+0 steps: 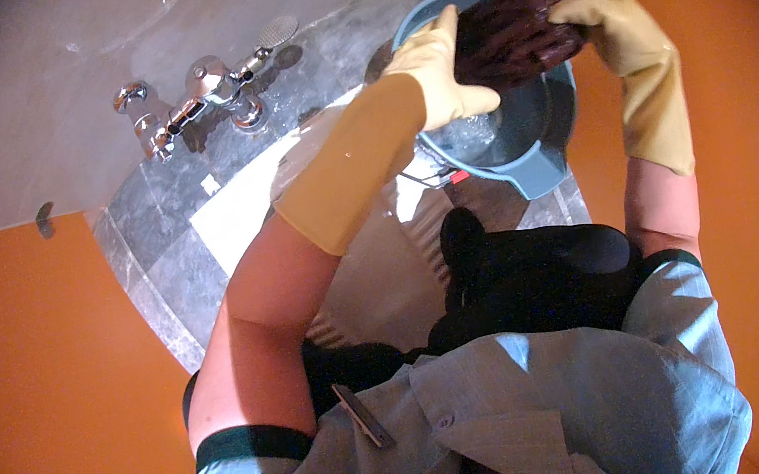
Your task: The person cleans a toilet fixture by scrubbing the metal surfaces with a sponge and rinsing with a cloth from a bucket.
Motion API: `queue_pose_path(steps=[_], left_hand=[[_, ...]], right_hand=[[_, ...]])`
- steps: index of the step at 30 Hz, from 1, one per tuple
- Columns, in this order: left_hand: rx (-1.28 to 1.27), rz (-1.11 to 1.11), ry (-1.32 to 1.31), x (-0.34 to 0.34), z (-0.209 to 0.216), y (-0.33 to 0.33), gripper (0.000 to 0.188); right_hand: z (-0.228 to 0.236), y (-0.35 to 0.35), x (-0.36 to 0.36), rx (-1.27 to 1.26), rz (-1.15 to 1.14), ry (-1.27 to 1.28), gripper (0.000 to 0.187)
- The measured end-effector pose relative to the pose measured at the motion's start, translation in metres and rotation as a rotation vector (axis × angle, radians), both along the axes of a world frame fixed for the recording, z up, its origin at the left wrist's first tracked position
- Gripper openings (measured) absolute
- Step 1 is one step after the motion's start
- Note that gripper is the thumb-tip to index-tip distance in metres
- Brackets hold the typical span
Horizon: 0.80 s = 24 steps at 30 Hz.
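Note:
A dark maroon, wet-looking bundle (512, 36), with long folds or strands, is held above a blue bucket (568, 97). I cannot tell whether it is cloth or something else. My left hand (441, 69), in a cream and yellow rubber glove, grips its left end, thumb below and fingers above. Around the right end close the fingers of my right hand (597, 1), gloved the same way. Water with some foam (480, 130) shows in the bucket under the bundle. Part of the bucket's rim is hidden behind my left glove and the bundle.
A chrome mixer tap (215, 83) is mounted on the wall to the left. Grey tiles (153, 191) cover the floor around the bucket, with orange walls (30, 329) on both sides. My dark-clothed knee (556, 257) is close to the bucket's near side.

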<state>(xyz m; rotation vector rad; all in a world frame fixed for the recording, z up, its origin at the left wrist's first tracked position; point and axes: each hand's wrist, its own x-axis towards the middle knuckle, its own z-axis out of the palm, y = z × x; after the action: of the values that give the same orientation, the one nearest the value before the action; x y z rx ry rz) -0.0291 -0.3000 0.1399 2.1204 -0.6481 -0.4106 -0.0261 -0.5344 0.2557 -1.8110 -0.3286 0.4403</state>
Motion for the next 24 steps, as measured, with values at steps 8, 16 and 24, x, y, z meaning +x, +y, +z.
queue_pose_path(steps=[8, 16, 24], left_hand=[[-0.203, -0.07, 0.134, 0.002, -0.01, -0.019, 0.074], [-0.308, 0.157, 0.162, -0.005, 0.017, -0.009, 0.039], [-0.814, 0.262, 0.583, -0.022, 0.038, -0.024, 0.067]], right_hand=[[0.06, -0.023, -0.025, 0.118, -0.35, -0.234, 0.074], [-0.066, -0.031, -0.01, -0.023, -0.094, 0.378, 0.079], [-0.175, -0.019, -0.015, -0.526, -0.147, 0.24, 0.072]])
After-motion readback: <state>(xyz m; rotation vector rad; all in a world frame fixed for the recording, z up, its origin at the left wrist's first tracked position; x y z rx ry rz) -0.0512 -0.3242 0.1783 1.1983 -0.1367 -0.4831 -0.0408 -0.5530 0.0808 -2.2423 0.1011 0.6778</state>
